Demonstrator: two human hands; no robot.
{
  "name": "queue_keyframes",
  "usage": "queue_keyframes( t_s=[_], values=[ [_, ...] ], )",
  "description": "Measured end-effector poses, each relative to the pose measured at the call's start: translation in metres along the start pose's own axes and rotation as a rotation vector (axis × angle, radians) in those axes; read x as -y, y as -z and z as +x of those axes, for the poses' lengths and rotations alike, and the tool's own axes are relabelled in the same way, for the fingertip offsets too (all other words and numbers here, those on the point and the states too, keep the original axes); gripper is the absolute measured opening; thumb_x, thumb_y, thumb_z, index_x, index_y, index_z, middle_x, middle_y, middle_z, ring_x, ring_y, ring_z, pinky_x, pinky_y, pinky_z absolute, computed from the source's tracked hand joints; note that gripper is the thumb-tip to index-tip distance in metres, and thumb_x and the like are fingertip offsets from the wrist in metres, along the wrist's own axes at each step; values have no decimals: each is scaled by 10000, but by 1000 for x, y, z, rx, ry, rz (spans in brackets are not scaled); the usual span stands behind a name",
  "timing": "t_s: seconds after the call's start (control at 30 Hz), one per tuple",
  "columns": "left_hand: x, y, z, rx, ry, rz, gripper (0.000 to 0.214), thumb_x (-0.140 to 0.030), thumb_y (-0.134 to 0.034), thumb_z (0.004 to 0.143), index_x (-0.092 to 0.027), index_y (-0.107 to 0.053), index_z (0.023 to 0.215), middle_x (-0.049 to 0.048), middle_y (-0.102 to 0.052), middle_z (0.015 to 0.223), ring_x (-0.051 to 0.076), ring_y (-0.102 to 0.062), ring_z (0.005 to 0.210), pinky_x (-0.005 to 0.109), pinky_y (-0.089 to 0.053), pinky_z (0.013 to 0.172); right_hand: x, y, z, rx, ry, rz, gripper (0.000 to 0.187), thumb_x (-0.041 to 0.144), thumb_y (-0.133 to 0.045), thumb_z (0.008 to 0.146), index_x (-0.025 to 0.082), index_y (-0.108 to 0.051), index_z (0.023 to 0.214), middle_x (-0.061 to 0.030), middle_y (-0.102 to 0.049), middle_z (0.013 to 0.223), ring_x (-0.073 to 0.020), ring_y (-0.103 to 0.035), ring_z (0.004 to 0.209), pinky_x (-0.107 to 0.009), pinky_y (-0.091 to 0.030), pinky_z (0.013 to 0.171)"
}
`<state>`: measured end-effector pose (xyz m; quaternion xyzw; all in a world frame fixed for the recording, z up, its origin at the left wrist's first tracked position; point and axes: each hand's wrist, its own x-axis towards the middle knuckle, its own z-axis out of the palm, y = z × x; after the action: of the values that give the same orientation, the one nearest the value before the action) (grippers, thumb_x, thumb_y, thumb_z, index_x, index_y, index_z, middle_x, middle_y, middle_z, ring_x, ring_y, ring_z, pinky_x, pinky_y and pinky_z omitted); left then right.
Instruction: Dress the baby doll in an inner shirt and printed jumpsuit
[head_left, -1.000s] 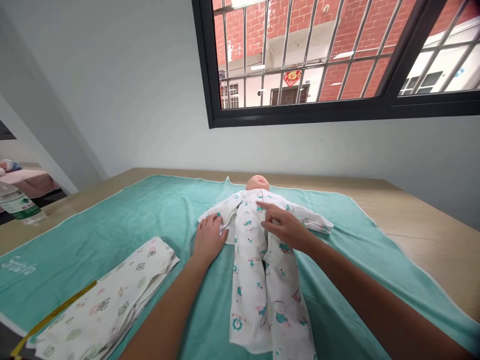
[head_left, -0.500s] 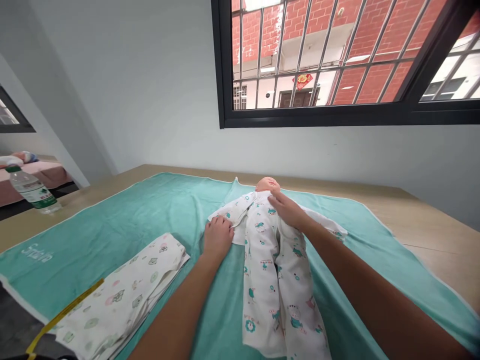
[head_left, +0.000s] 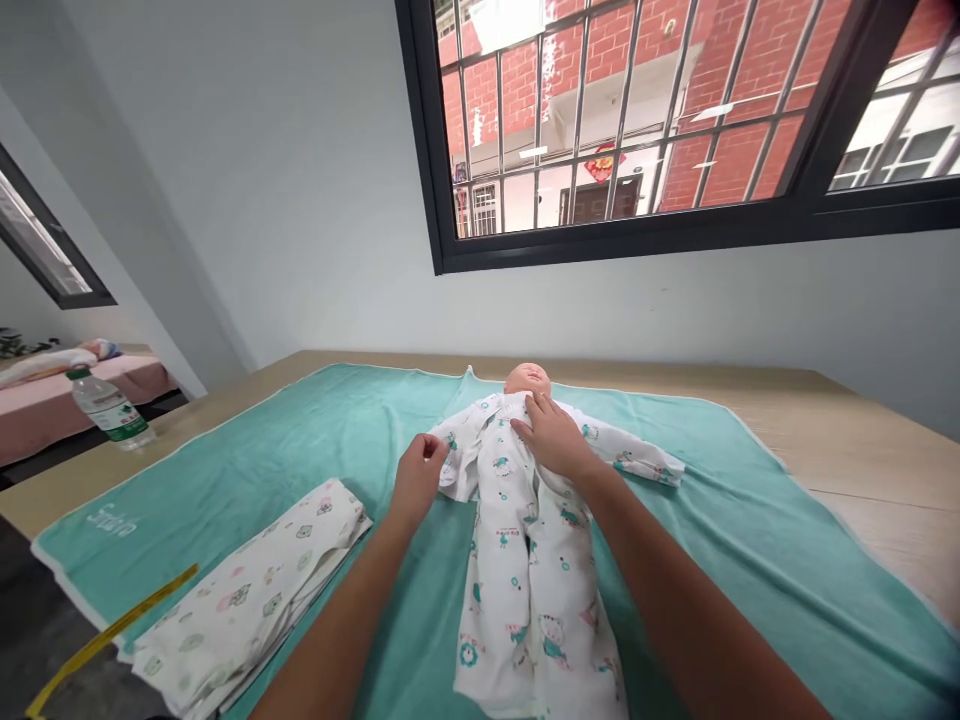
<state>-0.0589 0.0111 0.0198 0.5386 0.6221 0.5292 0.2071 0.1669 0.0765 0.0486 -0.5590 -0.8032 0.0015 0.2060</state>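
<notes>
A baby doll lies on its back on a teal blanket, only its head showing above the clothes. It is dressed in a white long-legged baby outfit printed with small animals, its legs stretched toward me. At the sleeve on the left, my left hand is closed with thumb and fingertips pinched on the cuff. My right hand rests flat on the chest of the outfit, fingers stretched out. The sleeve on the right lies spread on the blanket.
A folded printed cloth lies at the left, beside a yellow tape measure that hangs past the table edge. A water bottle stands on the wooden table at the far left. Behind is a wall with a barred window.
My left hand has gone from lying on the sleeve to pinching its end, which is drawn out leftward. My right hand stays on the chest, its fingers more spread. The view has tilted.
</notes>
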Motion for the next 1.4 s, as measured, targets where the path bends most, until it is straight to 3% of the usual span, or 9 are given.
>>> queue_keyframes(
  t_s=[0.2,0.37,0.53,0.63,0.73,0.87,1.07,1.23,1.4],
  values=[
    [15,-13,-14,241,-225,627,333,-383,-615,804,-187,-608,1073,92,-630,1137,250,-549,1099,373,-406,920,-6,3,-5,-10,0,63,573,453,-337,964,103,-393,1415,-169,-340,1524,-281,-261,1424,-416,-254,1119],
    [11,-22,-18,240,-256,810,266,-344,-533,862,-194,-633,1057,97,-636,1122,251,-558,1064,356,-407,864,-1,5,-11,9,-17,76,610,458,-330,970,85,-351,1453,-188,-276,1552,-305,-217,1443,-445,-230,1128],
    [7,-14,-13,89,-200,582,246,-304,-445,890,-192,-564,707,26,-595,750,178,-532,736,289,-388,665,18,5,-20,-32,-29,2,656,430,-378,960,6,-334,1459,-288,-229,1535,-363,-187,1444,-462,-188,1133],
    [-2,1,-10,-60,-44,264,354,-416,-458,892,-207,-456,606,-21,-455,574,149,-430,580,271,-331,546,25,4,-24,-46,1,-28,654,419,-368,961,-12,-347,1453,-284,-209,1542,-376,-181,1443,-474,-175,1140],
    [-23,15,-9,-136,-20,81,381,-464,-465,892,-211,-433,609,-31,-395,565,134,-389,556,259,-314,513,26,3,-25,-43,16,-34,643,419,-364,961,3,-357,1452,-250,-209,1553,-367,-184,1445,-481,-181,1140],
    [-66,13,-7,-75,-82,-113,314,-468,-507,876,-181,-610,800,-7,-560,706,144,-486,653,241,-386,570,23,3,-25,-42,14,-19,644,428,-360,961,10,-355,1451,-234,-215,1558,-349,-186,1448,-467,-180,1143],
    [-111,-27,-14,68,-213,-108,320,-451,-499,879,-174,-646,812,11,-657,799,152,-564,738,244,-452,671,20,7,-24,-148,100,63,453,392,-451,936,142,-539,1305,-155,-455,1445,-311,-310,1379,-464,-236,1108],
    [-102,-55,-41,185,-397,-31,294,-382,-469,922,-193,-595,736,33,-674,983,165,-602,893,283,-460,835,13,13,-20,-196,59,162,205,264,-508,884,203,-646,1022,-87,-628,1142,-245,-525,1068,-347,-404,901],
    [-80,-65,-59,241,-491,13,227,-348,-492,918,-208,-569,756,79,-646,1158,222,-584,1089,359,-455,931,5,15,-13,-211,-119,192,403,104,-409,848,240,-578,1188,-63,-623,1165,-218,-557,1021,-290,-424,776]
  ],
)
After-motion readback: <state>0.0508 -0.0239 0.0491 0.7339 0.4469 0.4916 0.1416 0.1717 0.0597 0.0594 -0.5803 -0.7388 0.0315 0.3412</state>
